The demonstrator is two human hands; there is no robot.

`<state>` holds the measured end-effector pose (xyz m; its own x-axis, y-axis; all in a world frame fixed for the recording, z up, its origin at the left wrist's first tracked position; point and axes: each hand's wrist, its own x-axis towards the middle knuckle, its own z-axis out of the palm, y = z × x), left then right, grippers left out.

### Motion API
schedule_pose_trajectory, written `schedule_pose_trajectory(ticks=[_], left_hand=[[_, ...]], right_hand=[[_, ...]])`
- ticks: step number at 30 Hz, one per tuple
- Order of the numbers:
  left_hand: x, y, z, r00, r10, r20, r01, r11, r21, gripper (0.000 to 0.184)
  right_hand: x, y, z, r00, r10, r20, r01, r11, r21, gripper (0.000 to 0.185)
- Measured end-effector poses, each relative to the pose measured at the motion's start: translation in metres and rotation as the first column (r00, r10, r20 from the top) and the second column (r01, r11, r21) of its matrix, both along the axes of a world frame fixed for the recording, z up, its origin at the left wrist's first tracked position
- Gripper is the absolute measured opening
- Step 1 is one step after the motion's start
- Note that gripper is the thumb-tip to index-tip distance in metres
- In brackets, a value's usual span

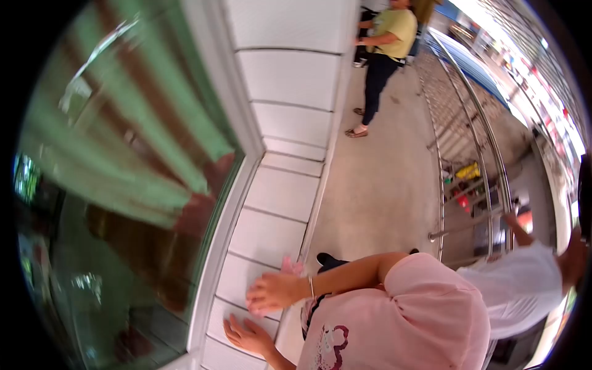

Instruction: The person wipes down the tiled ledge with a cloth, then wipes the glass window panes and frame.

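left grip (251, 338) spread over white tiles (277, 192)
right grip (271, 293): fingers bent, just beside pink item (290, 267); can't tell if pinching anything.

White tiled ledge (266, 237) with dark joints (274, 213), a small pink item (291, 267) on top.

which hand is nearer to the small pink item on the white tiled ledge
Right. The right hand is close beside the small pink item; the left hand is farther off, on the right hand's other side.
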<state>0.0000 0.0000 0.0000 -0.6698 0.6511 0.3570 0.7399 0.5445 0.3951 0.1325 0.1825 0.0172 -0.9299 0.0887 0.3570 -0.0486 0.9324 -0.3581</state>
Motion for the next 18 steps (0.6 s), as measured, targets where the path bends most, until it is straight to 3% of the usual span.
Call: schedule_pose_trajectory(ticks=[2,4,9,12,13,18], left_hand=[[-0.009,0.007,-0.002,1.000,-0.014,-0.026,0.013,1.000,-0.012,0.040],[-0.015,0.007,-0.003,0.999,-0.019,-0.036,0.016,0.997,-0.075,0.043],[-0.023,0.022,-0.011,0.996,-0.086,0.026,0.087,0.995,-0.055,0.046],[-0.020,0.043,-0.007,0.970,-0.219,0.106,0.222,0.975,-0.012,0.051],[-0.017,0.049,-0.003,0.971,-0.215,0.102,0.217,0.976,-0.006,0.051],[0.004,0.080,0.014,0.937,-0.312,0.156,0.313,0.949,0.019,0.053]], right_hand=[[-0.007,0.002,-0.001,0.996,-0.083,-0.043,0.086,0.994,0.073,0.027],[-0.011,0.005,-0.001,0.997,-0.043,-0.070,0.040,0.998,-0.053,0.026],[0.003,0.024,-0.002,0.986,-0.144,-0.083,0.142,0.989,-0.037,0.031],[0.022,0.066,0.018,0.927,-0.346,0.148,0.360,0.929,-0.082,0.032],[0.030,0.083,0.027,0.897,-0.384,0.216,0.415,0.902,-0.117,0.032],[0.071,0.188,0.025,0.558,-0.810,0.178,0.815,0.576,0.067,0.030]])
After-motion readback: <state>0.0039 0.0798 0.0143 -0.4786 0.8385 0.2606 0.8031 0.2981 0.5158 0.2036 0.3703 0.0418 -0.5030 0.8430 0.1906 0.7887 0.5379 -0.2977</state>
